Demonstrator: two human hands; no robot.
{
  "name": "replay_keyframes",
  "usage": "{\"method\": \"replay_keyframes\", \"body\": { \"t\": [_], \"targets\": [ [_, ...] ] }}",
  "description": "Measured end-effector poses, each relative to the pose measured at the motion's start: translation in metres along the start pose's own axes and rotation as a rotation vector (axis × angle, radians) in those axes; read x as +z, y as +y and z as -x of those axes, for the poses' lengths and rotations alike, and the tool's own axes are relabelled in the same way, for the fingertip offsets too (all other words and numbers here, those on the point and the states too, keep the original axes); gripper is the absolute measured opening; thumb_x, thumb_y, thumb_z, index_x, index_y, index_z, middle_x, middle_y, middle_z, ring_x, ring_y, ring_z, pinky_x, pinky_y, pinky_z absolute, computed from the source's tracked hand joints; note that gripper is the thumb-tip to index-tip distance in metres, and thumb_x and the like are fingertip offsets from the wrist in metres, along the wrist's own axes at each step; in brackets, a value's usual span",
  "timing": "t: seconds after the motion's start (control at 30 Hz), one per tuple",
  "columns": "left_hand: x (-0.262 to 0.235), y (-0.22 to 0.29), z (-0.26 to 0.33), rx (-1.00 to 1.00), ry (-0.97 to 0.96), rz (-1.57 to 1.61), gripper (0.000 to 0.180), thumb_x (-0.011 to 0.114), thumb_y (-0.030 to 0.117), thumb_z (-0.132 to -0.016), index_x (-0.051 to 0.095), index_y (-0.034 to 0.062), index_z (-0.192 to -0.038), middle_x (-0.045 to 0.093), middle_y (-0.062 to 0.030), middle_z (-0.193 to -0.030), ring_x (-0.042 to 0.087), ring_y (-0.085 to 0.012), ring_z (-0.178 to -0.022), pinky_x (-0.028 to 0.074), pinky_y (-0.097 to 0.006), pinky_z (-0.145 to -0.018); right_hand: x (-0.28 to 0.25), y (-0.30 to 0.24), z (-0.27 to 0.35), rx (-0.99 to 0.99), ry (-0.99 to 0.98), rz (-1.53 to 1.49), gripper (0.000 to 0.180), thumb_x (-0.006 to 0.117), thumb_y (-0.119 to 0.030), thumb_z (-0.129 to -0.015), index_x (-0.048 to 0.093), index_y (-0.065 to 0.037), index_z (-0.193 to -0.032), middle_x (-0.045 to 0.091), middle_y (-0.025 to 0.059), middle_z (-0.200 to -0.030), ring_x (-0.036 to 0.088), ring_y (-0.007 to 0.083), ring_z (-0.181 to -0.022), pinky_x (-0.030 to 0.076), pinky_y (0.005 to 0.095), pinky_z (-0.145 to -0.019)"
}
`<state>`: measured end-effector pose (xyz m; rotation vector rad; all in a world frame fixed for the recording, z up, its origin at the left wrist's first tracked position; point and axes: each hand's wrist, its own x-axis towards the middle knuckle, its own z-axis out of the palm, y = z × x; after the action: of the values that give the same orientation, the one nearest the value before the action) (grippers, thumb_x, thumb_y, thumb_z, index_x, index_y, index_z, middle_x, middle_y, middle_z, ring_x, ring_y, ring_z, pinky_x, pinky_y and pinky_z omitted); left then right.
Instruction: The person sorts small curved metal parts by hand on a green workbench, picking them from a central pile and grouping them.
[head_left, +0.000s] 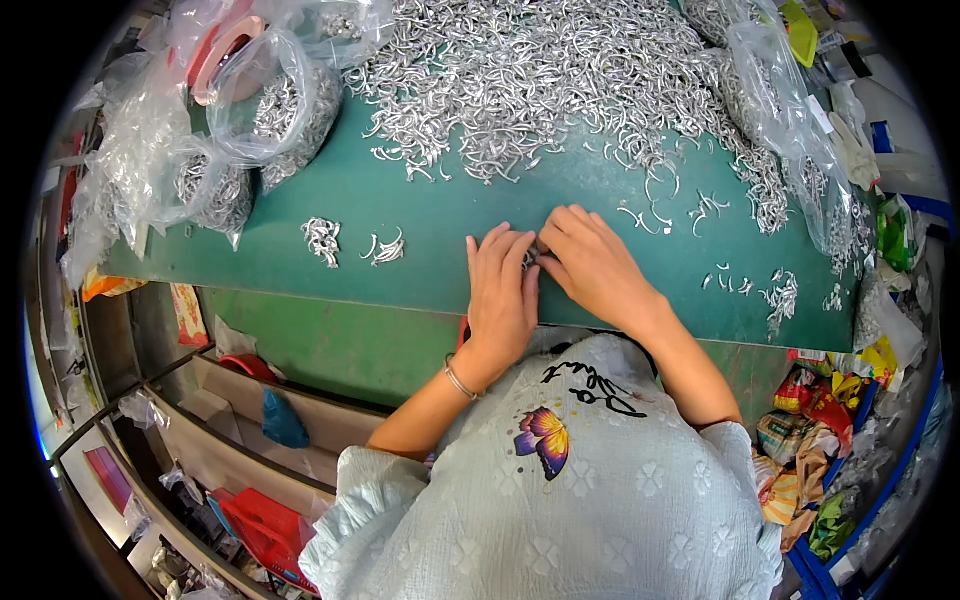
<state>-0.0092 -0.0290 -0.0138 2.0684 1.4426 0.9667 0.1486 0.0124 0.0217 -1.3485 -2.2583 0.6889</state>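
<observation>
Two hands: left hand (502, 290), right hand (592, 262) together pinching small metal piece (530, 258); one big pile (540, 70).

Your clothing, seen from above.
You wear a pale blue textured short-sleeved top (560, 500) with a purple-and-orange butterfly print (543, 440), plus a thin silver bangle (459, 381) at your left wrist.

Your desk (420, 215) has a matt green, smooth top. The heaped hooks (520, 70) are bright, shiny metal. The bags (270, 100) are clear glossy plastic, crinkled. On your wrist sits a thin polished metal bangle (458, 381).
</observation>
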Motion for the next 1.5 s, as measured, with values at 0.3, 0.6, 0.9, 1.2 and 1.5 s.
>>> {"method": "replay_keyframes", "body": {
  "t": [0.3, 0.6, 0.9, 1.2, 1.5],
  "targets": [
    [-0.002, -0.001, 0.000, 0.058, -0.102, -0.047, 0.020, 0.066, 0.004, -0.082, 0.061, 0.0047, -0.101, 0.053, -0.0091, -0.112, 0.049, -0.0321, -0.121, 0.023, -0.066, -0.107, 0.018, 0.040, -0.061, -0.008, 0.352, 0.154, 0.019, 0.070, -0.009, -0.078, 0.059, -0.001, -0.091, 0.056, 0.0113, -0.090, 0.054, 0.0322, -0.092, 0.044, 0.0415, -0.081],
    [0.001, -0.006, 0.004, 0.030, -0.038, -0.014, 0.020, 0.062, -0.003, -0.082, 0.060, 0.0028, -0.100, 0.053, -0.0116, -0.108, 0.051, -0.0334, -0.117, 0.027, -0.064, -0.107, -0.029, 0.029, -0.014, 0.138, -0.129, -0.084, 0.020, 0.071, -0.011, -0.078, 0.057, -0.002, -0.089, 0.057, 0.0130, -0.094, 0.055, 0.0333, -0.093, 0.045, 0.0431, -0.080],
    [-0.001, -0.005, 0.001, 0.026, -0.040, -0.021, 0.021, 0.061, -0.003, -0.082, 0.061, 0.0023, -0.103, 0.053, -0.0123, -0.107, 0.051, -0.0338, -0.116, 0.028, -0.064, -0.107, -0.003, 0.046, -0.047, 0.139, 0.287, 0.152, 0.019, 0.072, -0.009, -0.077, 0.057, -0.003, -0.086, 0.057, 0.0122, -0.090, 0.056, 0.0331, -0.092, 0.046, 0.0430, -0.078],
    [0.000, -0.002, 0.000, -0.020, -0.018, 0.005, 0.026, 0.061, -0.004, -0.083, 0.060, 0.0038, -0.108, 0.055, -0.0117, -0.108, 0.052, -0.0340, -0.114, 0.027, -0.061, -0.109, -0.018, 0.033, -0.006, 0.089, 0.029, 0.112, 0.015, 0.070, -0.009, -0.077, 0.059, -0.004, -0.085, 0.057, 0.0122, -0.088, 0.056, 0.0317, -0.091, 0.045, 0.0419, -0.081],
    [-0.001, 0.001, -0.003, 0.004, 0.010, -0.042, 0.040, 0.063, 0.001, -0.084, 0.053, 0.0013, -0.123, 0.049, -0.0159, -0.124, 0.047, -0.0363, -0.122, 0.028, -0.061, -0.108, -0.002, 0.013, -0.032, 0.232, -0.032, -0.075, 0.017, 0.069, -0.010, -0.080, 0.060, -0.001, -0.091, 0.059, 0.0150, -0.092, 0.059, 0.0354, -0.090, 0.049, 0.0444, -0.076]
  ]
}}
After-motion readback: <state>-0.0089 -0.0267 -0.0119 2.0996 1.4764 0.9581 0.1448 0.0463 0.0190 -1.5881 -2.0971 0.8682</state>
